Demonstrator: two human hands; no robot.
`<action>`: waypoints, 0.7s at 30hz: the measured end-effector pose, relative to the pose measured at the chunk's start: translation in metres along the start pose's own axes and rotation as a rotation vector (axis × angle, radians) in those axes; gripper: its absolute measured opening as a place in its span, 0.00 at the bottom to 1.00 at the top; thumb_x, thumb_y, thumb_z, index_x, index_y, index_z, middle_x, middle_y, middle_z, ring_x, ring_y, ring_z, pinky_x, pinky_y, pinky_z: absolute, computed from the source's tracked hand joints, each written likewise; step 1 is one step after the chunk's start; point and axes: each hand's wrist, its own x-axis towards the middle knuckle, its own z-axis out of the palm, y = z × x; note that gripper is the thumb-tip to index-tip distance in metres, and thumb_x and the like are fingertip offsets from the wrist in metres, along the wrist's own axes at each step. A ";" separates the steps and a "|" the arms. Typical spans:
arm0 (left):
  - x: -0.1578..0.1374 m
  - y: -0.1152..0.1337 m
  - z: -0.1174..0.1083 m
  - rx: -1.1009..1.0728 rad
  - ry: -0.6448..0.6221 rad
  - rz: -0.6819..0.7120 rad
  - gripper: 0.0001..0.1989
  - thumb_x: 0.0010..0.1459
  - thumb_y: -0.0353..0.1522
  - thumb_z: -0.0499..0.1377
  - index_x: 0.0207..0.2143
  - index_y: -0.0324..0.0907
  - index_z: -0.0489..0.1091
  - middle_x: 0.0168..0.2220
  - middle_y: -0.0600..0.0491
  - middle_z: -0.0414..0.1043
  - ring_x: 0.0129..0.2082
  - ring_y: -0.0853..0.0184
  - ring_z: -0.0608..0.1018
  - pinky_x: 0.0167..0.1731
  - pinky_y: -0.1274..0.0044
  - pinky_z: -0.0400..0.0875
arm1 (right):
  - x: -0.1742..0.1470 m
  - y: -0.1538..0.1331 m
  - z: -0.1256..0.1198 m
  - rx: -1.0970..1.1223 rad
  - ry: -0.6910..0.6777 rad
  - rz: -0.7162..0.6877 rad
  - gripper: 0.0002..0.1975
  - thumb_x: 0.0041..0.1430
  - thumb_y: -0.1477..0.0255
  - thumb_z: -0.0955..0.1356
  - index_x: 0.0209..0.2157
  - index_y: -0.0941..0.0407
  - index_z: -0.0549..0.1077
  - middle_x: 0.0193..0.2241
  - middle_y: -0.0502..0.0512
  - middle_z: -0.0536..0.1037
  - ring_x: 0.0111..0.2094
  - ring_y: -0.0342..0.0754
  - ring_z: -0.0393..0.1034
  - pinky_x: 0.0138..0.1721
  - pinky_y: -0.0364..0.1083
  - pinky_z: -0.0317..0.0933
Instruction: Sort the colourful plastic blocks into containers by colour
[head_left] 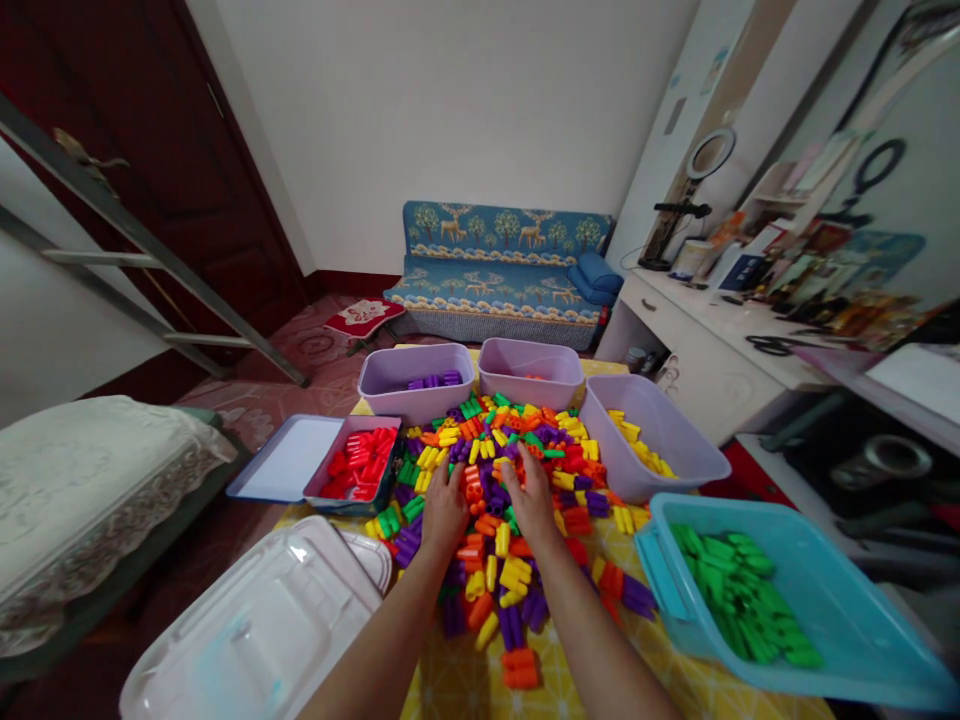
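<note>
A wide heap of plastic building pieces (487,492), in red, orange, yellow, green and purple, covers the middle of the table. My left hand (445,512) rests over its left part with fingers stretched forward, close to purple and yellow pieces. Opposite it, my right hand (531,500) reaches into the heap with fingers apart, near orange and purple pieces. Neither hand shows a piece clearly held; the fingertips are small and partly mixed with the colours. Nearest to me lies an orange piece (520,668) at the heap's front edge.
Purple pieces lie in a lilac bin (382,393), few in the middle bin (529,388), yellow in the right bin (694,462). Red ones fill a lidded box (319,492). A turquoise bin (847,570) holds green pieces. Clear lids (262,610) lie left. A sofa (495,270) stands behind.
</note>
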 end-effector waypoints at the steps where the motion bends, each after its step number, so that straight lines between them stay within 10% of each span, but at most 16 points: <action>1: 0.000 0.000 0.000 -0.001 0.000 0.000 0.24 0.56 0.21 0.50 0.54 0.40 0.68 0.61 0.41 0.63 0.60 0.55 0.68 0.59 0.61 0.65 | -0.005 -0.002 -0.006 0.031 -0.025 -0.035 0.28 0.65 0.54 0.60 0.59 0.56 0.65 0.58 0.64 0.70 0.60 0.54 0.63 0.58 0.56 0.59; 13: 0.000 -0.003 0.003 0.044 -0.032 0.012 0.23 0.58 0.23 0.51 0.56 0.38 0.68 0.62 0.40 0.61 0.60 0.54 0.68 0.59 0.61 0.66 | -0.156 0.084 -0.103 -0.599 0.166 -0.116 0.28 0.66 0.55 0.60 0.60 0.58 0.63 0.62 0.69 0.63 0.65 0.64 0.51 0.59 0.66 0.52; 21: 0.000 -0.003 0.002 0.049 -0.028 0.010 0.23 0.57 0.21 0.51 0.55 0.36 0.69 0.61 0.38 0.62 0.60 0.53 0.68 0.59 0.60 0.66 | -0.122 0.084 -0.066 -0.346 0.238 0.060 0.32 0.66 0.54 0.58 0.63 0.59 0.57 0.68 0.72 0.49 0.68 0.64 0.44 0.61 0.65 0.51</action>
